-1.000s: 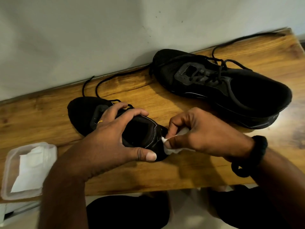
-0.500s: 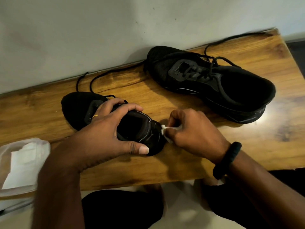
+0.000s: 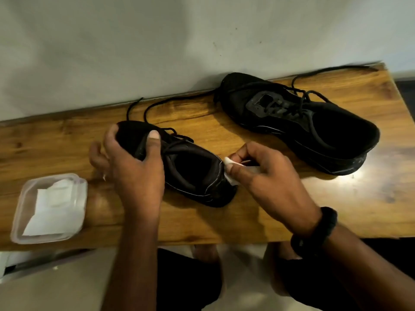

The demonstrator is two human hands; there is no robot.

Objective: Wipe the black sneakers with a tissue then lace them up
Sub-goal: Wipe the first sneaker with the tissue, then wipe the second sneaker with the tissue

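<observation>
- Near sneaker [image 3: 211,189]: black, lying on the wooden tabletop [image 3: 202,225] between the two hands, heel toward the right hand, toe under the left hand.
- Tissue [image 3: 230,178]: small white wad, touching the sneaker's heel at the right hand's fingertips.
- Right hand [image 3: 267,182]: thumb and curled fingers pinch the tissue and press it against the heel. Black wristband [image 3: 318,232] on the wrist.
- Left hand [image 3: 134,169]: clasps the toe end, thumb over the top, fingers wrapped round the far side.
- Near sneaker's laces [image 3: 143,108]: loose, trailing beyond the left hand toward the wall.
- Far sneaker [image 3: 292,122]: black, upright on its sole, beyond the right hand and apart from it, toe near the wall. Laces partly threaded, ends loose along the table's back edge.
- Clear plastic container [image 3: 16,216]: outboard of the left forearm, near the table's front edge, holding folded white tissues [image 3: 54,207].
</observation>
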